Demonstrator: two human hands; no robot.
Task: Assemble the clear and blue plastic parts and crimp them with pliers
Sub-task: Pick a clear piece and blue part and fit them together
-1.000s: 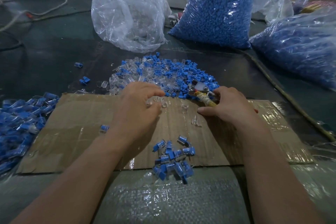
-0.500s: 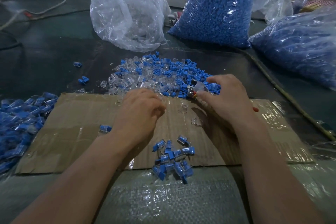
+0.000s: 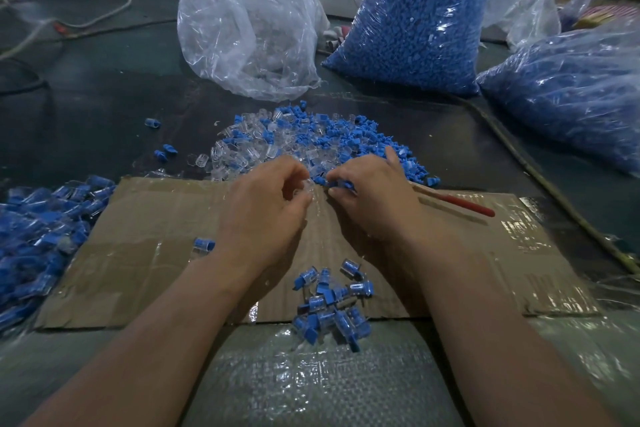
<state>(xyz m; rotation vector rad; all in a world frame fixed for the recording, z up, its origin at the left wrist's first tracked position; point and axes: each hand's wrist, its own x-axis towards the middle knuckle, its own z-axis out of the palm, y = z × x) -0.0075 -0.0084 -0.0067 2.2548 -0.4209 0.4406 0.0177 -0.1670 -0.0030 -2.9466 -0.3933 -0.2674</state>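
A mixed heap of loose clear and blue parts (image 3: 311,146) lies just beyond the cardboard sheet (image 3: 138,253). My left hand (image 3: 266,211) hovers at the heap's near edge, fingers curled, pinching a clear part (image 3: 305,186). My right hand (image 3: 375,194) is close beside it, fingertips pinching a blue part (image 3: 341,184). The two parts nearly meet. The pliers' red handle (image 3: 457,203) sticks out to the right from under my right hand; the jaws are hidden. A small cluster of assembled pieces (image 3: 329,305) sits at the cardboard's near edge.
Many assembled blue pieces (image 3: 34,229) are heaped at the left. A clear bag (image 3: 249,28) and two bags of blue parts (image 3: 415,28) (image 3: 571,90) stand at the back. A thin cable (image 3: 519,156) runs along the right. A few stray blue pieces (image 3: 166,149) lie left of the heap.
My right hand slid left from the heap's edge toward my left hand. The pliers' jaws, seen earlier at its fingers, are hidden, and the red handle shows on the cardboard.
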